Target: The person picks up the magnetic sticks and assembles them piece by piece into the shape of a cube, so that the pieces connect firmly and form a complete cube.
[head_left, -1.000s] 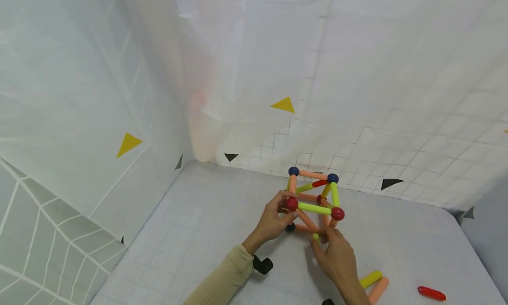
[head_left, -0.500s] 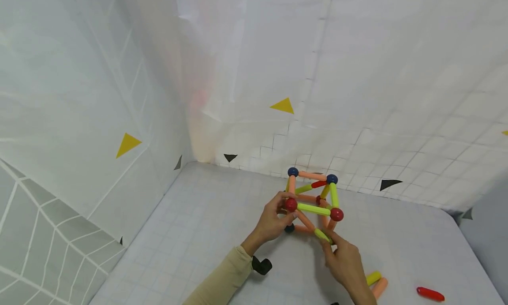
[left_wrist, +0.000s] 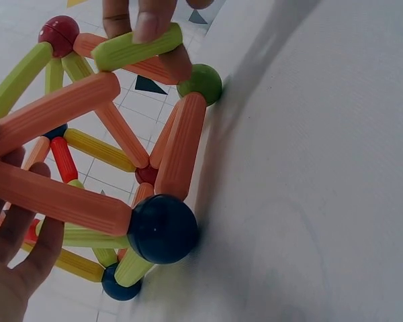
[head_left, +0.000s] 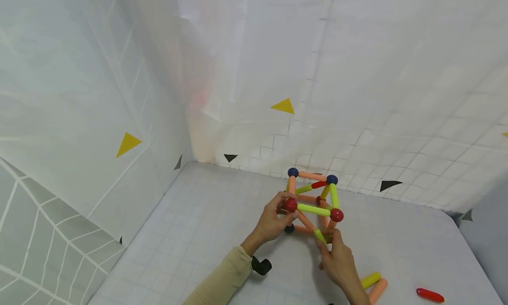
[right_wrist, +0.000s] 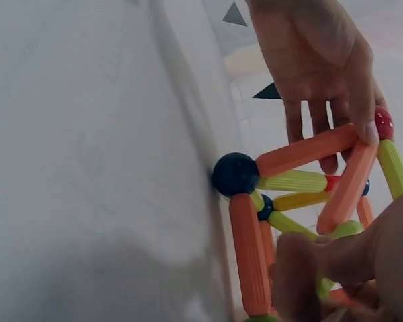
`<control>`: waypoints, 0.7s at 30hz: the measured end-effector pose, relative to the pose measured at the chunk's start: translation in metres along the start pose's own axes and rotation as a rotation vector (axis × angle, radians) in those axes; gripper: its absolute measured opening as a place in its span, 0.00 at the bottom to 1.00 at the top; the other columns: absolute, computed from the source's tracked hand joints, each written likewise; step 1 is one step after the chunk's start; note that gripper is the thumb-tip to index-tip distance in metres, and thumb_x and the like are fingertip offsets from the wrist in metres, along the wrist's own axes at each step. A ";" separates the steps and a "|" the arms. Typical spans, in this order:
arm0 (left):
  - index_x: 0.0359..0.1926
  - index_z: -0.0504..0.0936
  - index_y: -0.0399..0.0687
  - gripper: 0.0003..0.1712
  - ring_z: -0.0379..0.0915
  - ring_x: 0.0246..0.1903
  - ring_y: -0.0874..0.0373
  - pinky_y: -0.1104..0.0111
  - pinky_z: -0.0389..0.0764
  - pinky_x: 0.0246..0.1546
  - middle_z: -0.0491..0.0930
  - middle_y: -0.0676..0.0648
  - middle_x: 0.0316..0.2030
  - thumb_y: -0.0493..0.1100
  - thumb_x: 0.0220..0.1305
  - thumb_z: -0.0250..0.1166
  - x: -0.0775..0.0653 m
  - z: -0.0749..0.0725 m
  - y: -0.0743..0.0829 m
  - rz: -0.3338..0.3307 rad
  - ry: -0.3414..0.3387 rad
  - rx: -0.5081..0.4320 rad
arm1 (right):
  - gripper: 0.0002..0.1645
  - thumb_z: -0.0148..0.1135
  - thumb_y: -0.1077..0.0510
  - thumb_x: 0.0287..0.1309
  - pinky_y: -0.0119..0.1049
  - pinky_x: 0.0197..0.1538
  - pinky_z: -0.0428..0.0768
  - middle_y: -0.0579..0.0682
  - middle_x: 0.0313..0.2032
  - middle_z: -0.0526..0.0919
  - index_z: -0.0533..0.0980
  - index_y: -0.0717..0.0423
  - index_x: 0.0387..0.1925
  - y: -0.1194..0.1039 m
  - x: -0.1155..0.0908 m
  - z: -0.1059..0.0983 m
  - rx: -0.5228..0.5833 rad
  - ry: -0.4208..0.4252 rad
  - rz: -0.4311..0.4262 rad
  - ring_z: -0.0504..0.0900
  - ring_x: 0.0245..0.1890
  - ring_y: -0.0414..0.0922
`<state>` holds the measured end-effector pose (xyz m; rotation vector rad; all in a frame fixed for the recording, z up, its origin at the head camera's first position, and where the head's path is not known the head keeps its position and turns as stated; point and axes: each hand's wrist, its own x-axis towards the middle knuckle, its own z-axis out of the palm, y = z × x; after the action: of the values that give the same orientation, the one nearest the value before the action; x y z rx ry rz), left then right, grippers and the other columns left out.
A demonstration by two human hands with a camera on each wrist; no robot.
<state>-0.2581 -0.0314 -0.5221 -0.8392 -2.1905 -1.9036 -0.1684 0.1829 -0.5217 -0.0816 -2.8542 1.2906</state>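
A box-like frame of magnetic rods and balls stands on the table, with a red ball point(head_left: 337, 215) at its upper front right corner. My left hand point(head_left: 274, 219) grips the orange rod point(right_wrist: 305, 149) at the upper left front corner, thumb by the red ball point(right_wrist: 384, 123). From that corner an orange diagonal rod point(head_left: 305, 220) slants down across the front face. My right hand point(head_left: 339, 261) pinches a yellow-green rod point(left_wrist: 138, 47) between thumb and finger. One end of it meets the diagonal rod's lower end. Lower front corners are a dark blue ball point(left_wrist: 162, 229) and a green ball point(left_wrist: 200, 84).
A black curved piece point(head_left: 262, 266) lies by the left sleeve point(head_left: 228, 274). Right of the right forearm are a loose yellow rod point(head_left: 371, 280) and an orange rod point(head_left: 378, 291). Farther right lies a red rod point(head_left: 430, 295). A white sheet wall point(head_left: 349, 133) rises close behind the frame.
My right hand shifted right and down with the yellow-green rod, then came partly back left, and the rod's tilt changed. My left hand and the frame stayed nearly still.
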 end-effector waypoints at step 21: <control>0.67 0.74 0.50 0.25 0.81 0.44 0.63 0.67 0.85 0.50 0.86 0.43 0.52 0.39 0.73 0.69 -0.001 -0.001 0.002 0.003 -0.007 0.003 | 0.24 0.68 0.60 0.69 0.34 0.22 0.73 0.59 0.44 0.88 0.74 0.58 0.63 0.000 0.006 0.005 -0.159 0.050 -0.021 0.80 0.19 0.38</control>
<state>-0.2566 -0.0321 -0.5206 -0.8486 -2.1942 -1.8989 -0.1743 0.1796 -0.5248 -0.0836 -2.9017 1.0404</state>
